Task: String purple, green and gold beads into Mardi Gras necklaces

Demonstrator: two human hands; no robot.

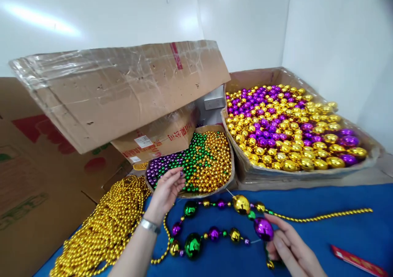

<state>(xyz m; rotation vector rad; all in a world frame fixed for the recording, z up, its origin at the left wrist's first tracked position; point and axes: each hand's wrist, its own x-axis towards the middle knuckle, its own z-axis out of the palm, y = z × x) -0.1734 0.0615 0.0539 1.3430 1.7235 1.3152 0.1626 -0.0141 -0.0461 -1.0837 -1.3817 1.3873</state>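
My left hand (pixel 168 191), with a silver band at the wrist, is closed in a pinch on a small purple bead (pixel 181 173). It hovers over the front of a box of small beads (pixel 202 162) in purple, green and gold. At the lower right, my right hand (pixel 290 244) grips a large purple bead (pixel 264 229) between thumb and fingers. This bead touches the strung necklace (pixel 193 245), whose purple, green and gold beads lie in a loop on the blue cloth (pixel 331 199). A large gold bead (pixel 241 204) lies just beyond it.
On the left lies a heap of gold bead strands (pixel 113 223). A big carton (pixel 245 162) of larger gold and purple beads stands at the back right. A cardboard flap (pixel 129 92) overhangs the small-bead box. A red packet-like strip (pixel 359 260) lies at the lower right.
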